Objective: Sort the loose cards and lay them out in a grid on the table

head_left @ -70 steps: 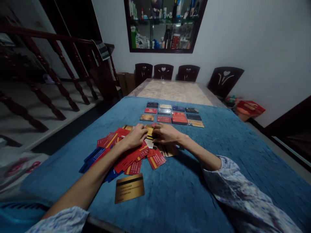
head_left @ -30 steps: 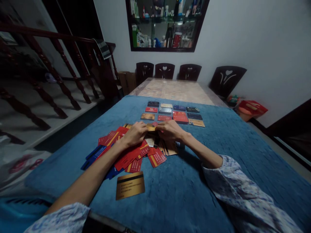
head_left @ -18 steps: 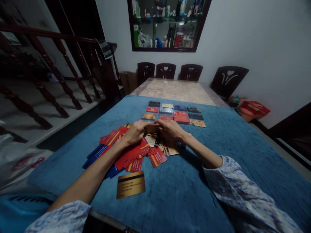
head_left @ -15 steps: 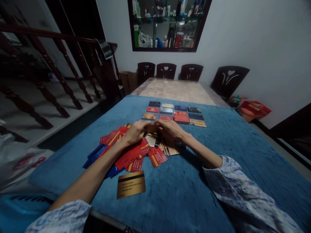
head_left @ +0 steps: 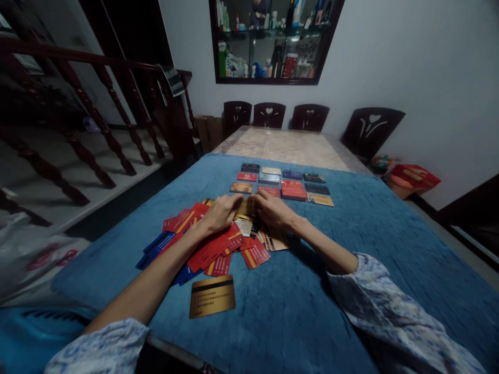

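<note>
Between my two hands is a gold card (head_left: 246, 206), gripped at its left end by my left hand (head_left: 221, 213) and at its right end by my right hand (head_left: 273, 209). Whether it is one card or a small stack I cannot tell. Below my hands spreads a loose heap of red cards (head_left: 214, 244), with blue cards (head_left: 159, 246) at its left and tan cards (head_left: 276, 238) under my right hand. A white card (head_left: 244, 227) shows in the middle of the heap. Nearer to me, a single gold card with a black stripe (head_left: 212, 296) lies apart.
Beyond my hands, neat stacks of cards (head_left: 293, 189) stand in rows on the blue cloth (head_left: 296, 306). Dark chairs (head_left: 270, 115) line the table's far end. A wooden railing (head_left: 105, 93) and a plastic bag (head_left: 39, 254) are at the left; a red bag (head_left: 415, 176) is at the right.
The gold card between my hands has tilted, so more of its face shows. Both hands stay in nearly the same place above the heap. The view has shifted slightly.
</note>
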The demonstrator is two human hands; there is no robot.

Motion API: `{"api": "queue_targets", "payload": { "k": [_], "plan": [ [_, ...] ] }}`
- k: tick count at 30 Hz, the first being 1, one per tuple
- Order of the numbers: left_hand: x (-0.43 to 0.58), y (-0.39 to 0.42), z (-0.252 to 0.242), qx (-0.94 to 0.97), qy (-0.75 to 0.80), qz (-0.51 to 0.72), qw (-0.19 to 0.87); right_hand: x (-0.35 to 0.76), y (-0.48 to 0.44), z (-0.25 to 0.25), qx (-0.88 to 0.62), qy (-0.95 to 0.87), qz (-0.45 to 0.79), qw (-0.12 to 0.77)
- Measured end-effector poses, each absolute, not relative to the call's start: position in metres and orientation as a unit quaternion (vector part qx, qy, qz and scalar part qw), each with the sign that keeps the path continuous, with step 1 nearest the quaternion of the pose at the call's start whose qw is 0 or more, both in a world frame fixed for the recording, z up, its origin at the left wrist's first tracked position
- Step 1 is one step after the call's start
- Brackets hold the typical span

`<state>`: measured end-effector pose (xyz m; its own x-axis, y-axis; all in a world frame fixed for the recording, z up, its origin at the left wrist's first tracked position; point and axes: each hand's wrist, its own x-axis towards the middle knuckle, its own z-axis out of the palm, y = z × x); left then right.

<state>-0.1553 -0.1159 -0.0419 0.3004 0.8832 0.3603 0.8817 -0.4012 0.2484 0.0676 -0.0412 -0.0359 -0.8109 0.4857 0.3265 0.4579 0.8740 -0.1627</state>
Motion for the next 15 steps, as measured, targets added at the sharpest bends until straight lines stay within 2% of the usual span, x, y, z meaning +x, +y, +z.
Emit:
{"api": "queue_targets", "payload": {
  "k": [15],
  "plan": [
    [-0.157, -0.1137, -0.0478, 0.793, 0.567, 0.221, 0.021, 0.0692, -0.0339, -0.0431, -0.197, -0.952, 0.112, 0.206]
  ]
}}
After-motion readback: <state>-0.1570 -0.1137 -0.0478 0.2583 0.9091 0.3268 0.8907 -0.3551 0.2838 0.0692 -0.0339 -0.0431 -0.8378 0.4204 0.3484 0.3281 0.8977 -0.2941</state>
